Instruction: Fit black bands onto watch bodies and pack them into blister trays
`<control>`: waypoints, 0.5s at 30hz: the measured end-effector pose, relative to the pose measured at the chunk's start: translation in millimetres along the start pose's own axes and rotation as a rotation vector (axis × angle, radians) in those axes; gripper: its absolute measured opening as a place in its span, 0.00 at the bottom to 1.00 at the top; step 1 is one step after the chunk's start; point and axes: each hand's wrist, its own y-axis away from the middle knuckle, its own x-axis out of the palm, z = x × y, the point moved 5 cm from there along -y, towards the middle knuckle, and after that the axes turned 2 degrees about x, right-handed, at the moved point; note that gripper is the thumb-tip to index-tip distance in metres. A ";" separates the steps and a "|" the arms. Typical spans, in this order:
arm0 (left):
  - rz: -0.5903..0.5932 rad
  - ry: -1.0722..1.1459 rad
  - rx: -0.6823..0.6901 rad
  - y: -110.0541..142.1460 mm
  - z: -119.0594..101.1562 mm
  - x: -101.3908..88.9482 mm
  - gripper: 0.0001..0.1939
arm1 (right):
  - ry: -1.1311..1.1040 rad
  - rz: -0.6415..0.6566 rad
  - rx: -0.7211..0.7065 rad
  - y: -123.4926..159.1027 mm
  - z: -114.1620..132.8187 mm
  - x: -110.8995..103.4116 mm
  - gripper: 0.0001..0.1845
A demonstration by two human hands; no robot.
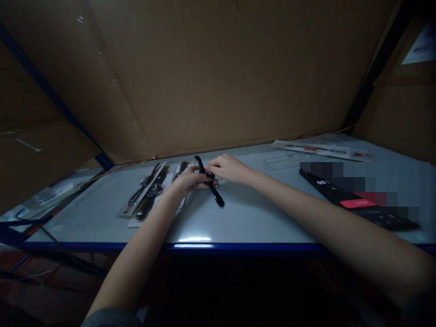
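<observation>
Above the table, a black two-handled tool shaped like a spokeshave (pixel 216 196) is held at a slant, one curved handle pointing up and away, the other down towards me. My left hand (pixel 189 181) is closed around its middle from the left. From the right, my right hand (pixel 226 168) has its fingers bent and pinched at the tool's centre, by a small dark rounded part. The fingertips partly hide that centre. Just left of my left hand lie similar black tools in clear packaging (pixel 150 200), with shiny metal middles.
On the grey table (pixel 252 218), a phone (pixel 340 195) with a lit timer screen lies at the right, partly pixelated. Flat clear packages (pixel 316 149) lie at the back right. A cardboard wall (pixel 238 77) stands behind; a blue edge (pixel 238 247) runs along the front.
</observation>
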 end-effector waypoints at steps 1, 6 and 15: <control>-0.001 -0.004 -0.001 0.3 -0.3 0.3 0.21 | 0.014 -0.006 -0.007 0.5 0.0 -0.6 0.20; -0.013 -0.017 -0.007 2.4 -2.0 2.1 0.21 | 0.165 -0.058 -0.011 5.2 4.1 -5.5 0.19; -0.001 0.008 -0.001 1.2 -1.3 1.4 0.21 | 0.282 -0.048 0.031 4.3 3.6 -3.8 0.16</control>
